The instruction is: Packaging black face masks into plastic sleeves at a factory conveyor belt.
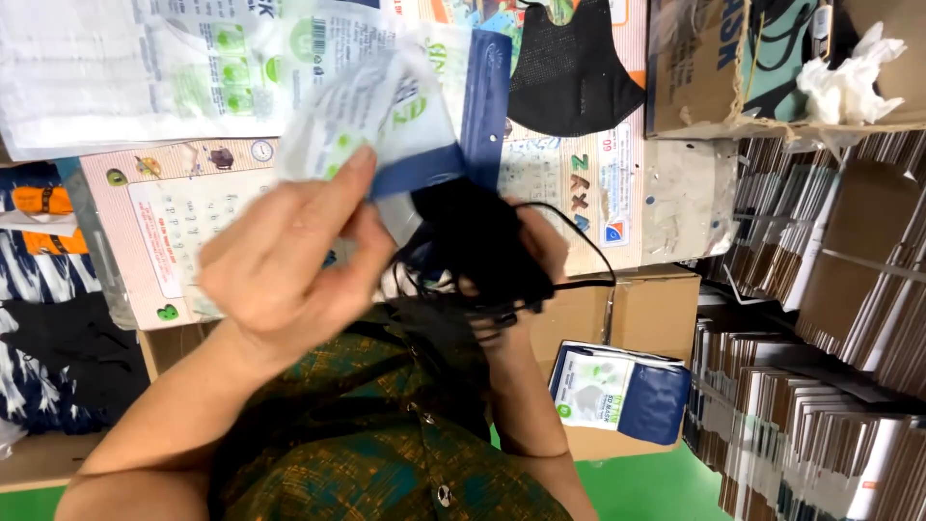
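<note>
The left hand pinches a flat white-and-blue plastic mask pouch by its lower edge while the right hand, mostly hidden, grips a bunched black fabric mask just below the pouch's mouth, hemmed in by stacked cardboard sleeves at right.

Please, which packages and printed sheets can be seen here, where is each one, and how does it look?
Pouch: in left hand, white with blue edge.
Second pouch: on a brown box, lower right, white and navy.
Printed sheet: on the table, pale with pink border.
Cardboard box: upper right, brown, blue print.
Flat cartons: right, stacked on edge.
</note>
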